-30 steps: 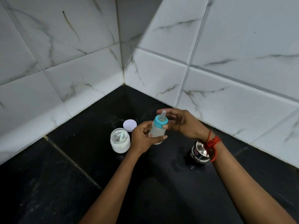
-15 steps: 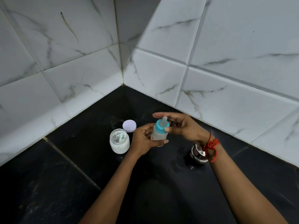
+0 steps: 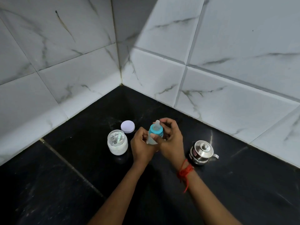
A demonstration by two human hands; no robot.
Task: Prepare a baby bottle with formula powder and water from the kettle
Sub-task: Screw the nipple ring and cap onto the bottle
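While the open powder jar (image 3: 117,144) and its loose lid (image 3: 127,126) are set left of the baby bottle (image 3: 155,131), the bottle's body is gripped by the curled left hand (image 3: 141,146). Its teal collar is pinched by the right hand (image 3: 172,143). The kettle (image 3: 202,152) is stood well right of the bottle.

Head view: worn on the person, looking forward and down.
Facing: wall corner (image 3: 120,73) at 12 o'clock.
Nearness: close; forearms (image 3: 123,192) enter from 6 o'clock.
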